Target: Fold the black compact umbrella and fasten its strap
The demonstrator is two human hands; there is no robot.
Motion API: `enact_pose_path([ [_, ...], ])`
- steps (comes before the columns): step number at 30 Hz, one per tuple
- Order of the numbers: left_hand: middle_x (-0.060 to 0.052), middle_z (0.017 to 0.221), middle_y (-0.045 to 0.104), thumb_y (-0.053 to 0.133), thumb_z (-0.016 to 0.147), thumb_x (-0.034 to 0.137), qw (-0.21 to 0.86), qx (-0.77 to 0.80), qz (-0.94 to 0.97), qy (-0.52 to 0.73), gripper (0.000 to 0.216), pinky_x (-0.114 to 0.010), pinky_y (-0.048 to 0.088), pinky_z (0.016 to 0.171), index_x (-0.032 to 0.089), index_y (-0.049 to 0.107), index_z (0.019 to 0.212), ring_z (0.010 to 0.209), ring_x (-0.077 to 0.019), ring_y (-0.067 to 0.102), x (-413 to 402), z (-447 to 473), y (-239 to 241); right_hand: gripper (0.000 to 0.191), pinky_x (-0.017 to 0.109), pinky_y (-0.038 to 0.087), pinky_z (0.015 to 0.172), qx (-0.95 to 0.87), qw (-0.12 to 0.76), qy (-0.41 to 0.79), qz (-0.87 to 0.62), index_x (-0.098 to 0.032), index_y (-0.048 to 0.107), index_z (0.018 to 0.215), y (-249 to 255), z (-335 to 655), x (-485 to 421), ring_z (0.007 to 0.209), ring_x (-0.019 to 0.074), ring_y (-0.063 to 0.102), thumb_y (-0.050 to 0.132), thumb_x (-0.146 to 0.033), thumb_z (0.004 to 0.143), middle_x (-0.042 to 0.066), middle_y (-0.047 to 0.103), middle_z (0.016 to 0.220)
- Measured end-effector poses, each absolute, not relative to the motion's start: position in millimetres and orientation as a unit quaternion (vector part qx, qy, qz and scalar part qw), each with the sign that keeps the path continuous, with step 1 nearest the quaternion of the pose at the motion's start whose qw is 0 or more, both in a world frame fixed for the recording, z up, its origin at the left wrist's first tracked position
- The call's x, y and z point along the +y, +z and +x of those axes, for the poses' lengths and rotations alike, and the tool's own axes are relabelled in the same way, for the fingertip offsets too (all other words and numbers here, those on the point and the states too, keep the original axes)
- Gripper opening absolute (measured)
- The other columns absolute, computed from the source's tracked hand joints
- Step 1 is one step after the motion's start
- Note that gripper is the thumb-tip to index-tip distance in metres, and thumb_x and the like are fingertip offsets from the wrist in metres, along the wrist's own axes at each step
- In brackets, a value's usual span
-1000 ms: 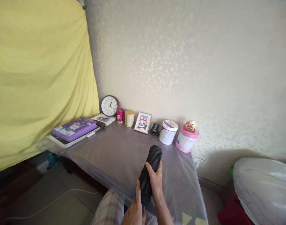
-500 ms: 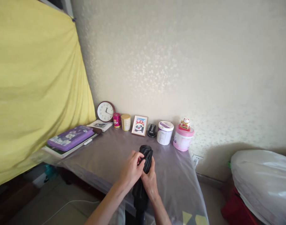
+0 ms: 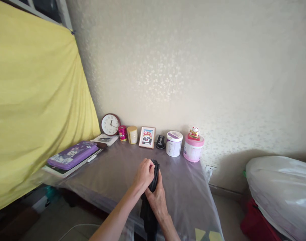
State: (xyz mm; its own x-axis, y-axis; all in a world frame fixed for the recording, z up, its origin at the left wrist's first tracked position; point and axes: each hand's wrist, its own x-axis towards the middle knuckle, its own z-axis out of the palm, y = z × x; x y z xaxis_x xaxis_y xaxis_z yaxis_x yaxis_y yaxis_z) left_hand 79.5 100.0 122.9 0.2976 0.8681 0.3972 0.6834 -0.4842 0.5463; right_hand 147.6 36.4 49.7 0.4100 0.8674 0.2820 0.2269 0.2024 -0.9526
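Observation:
A folded black umbrella (image 3: 148, 214) points away from me over the near part of the table, its shaft running down to the bottom edge of the view. My right hand (image 3: 157, 197) is wrapped round its upper part from the right, thumb on the near side. Across the top left of the gathered cloth, my left hand (image 3: 144, 174) has its fingers curled in and pinches the black fabric. The fingertips of that hand are partly hidden.
Along the wall on the table (image 3: 112, 167) stand a clock (image 3: 110, 124), a picture frame (image 3: 147, 137), tins and a pink tub (image 3: 193, 149) with a cat figurine. A purple case (image 3: 72, 155) lies left on books. A white bag (image 3: 281, 187) bulges at right.
My left hand has closed further over the umbrella's top, its fingers curling more tightly. My right hand still grips the umbrella, slightly lower. The camera view has shifted a little.

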Motion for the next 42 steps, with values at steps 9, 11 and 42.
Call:
enact_pose_path([
  [9,0.001,0.078,0.058,0.044,0.084,0.014,0.132,0.524,0.786,0.299,0.014,-0.021,0.04,0.069,0.02,0.053,0.075,0.074,-0.0114,0.056,108,77,114,0.083,0.036,0.044,0.096,-0.493,0.566,0.278,-0.599,-0.016,0.024,0.144,48,145,33,0.119,0.0255,0.053,0.062,-0.026,0.071,0.011,0.055,0.131],
  [11,0.0,0.082,0.058,0.046,0.084,0.015,0.123,0.525,0.793,0.285,0.011,-0.022,0.039,0.069,0.02,0.055,0.081,0.076,-0.0117,0.056,106,76,116,0.082,0.036,0.045,0.096,-0.497,0.555,0.275,-0.608,-0.016,0.024,0.144,47,144,33,0.119,0.0259,0.052,0.061,-0.026,0.072,0.011,0.053,0.132],
  [42,-0.001,0.093,0.062,0.043,0.089,0.021,0.112,0.471,0.848,0.213,0.014,-0.023,0.041,0.074,0.021,0.057,0.089,0.084,-0.0133,0.059,105,51,128,0.081,0.036,0.047,0.093,-0.519,0.498,0.257,-0.646,-0.011,0.027,0.143,41,139,33,0.118,0.0267,0.054,0.058,-0.022,0.069,0.015,0.05,0.134],
])
